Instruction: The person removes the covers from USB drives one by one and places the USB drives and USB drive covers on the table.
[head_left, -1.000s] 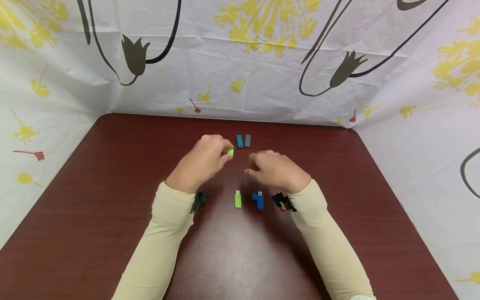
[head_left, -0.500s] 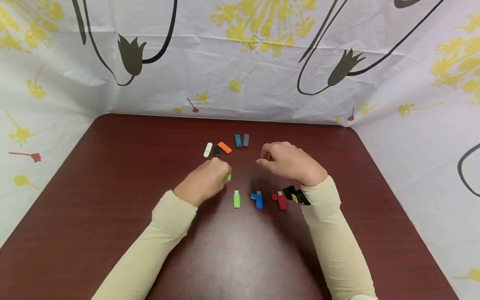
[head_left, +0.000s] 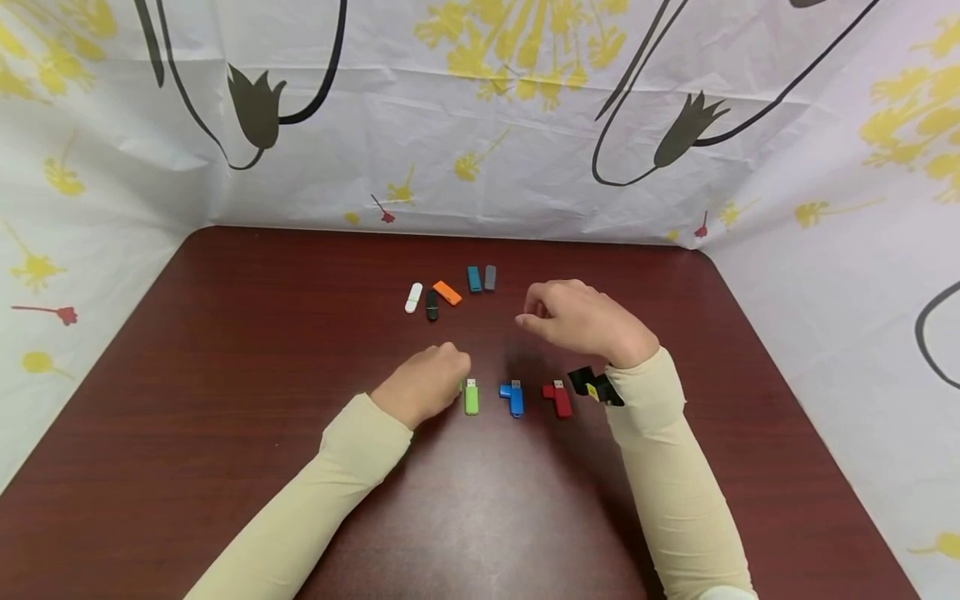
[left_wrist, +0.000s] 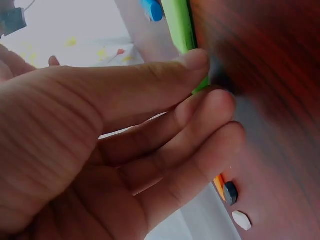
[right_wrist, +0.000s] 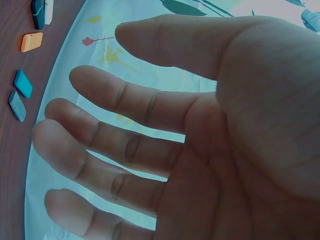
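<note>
My left hand (head_left: 426,382) is low over the table, pinching a small green cap (left_wrist: 201,86) between thumb and fingertips; most of the cap is hidden. Just right of those fingertips lies a green USB stick (head_left: 471,398) with its metal plug bare and facing away. A blue USB stick (head_left: 516,400) and a red USB stick (head_left: 561,400) continue the row, each with a matching piece at the upper left of its plug. My right hand (head_left: 588,321) hovers above the blue and red sticks, fingers loosely bent and holding nothing, as the right wrist view confirms.
Farther back on the dark red table (head_left: 225,350) lie a white stick (head_left: 414,298), a black stick (head_left: 432,306), an orange one (head_left: 447,292), a teal one (head_left: 474,279) and a grey one (head_left: 490,277). A patterned white cloth (head_left: 420,125) surrounds the table's back and sides.
My left hand has come back towards me from the far sticks, carrying the green cap down beside the green USB stick. My right hand has shifted slightly right and away.
</note>
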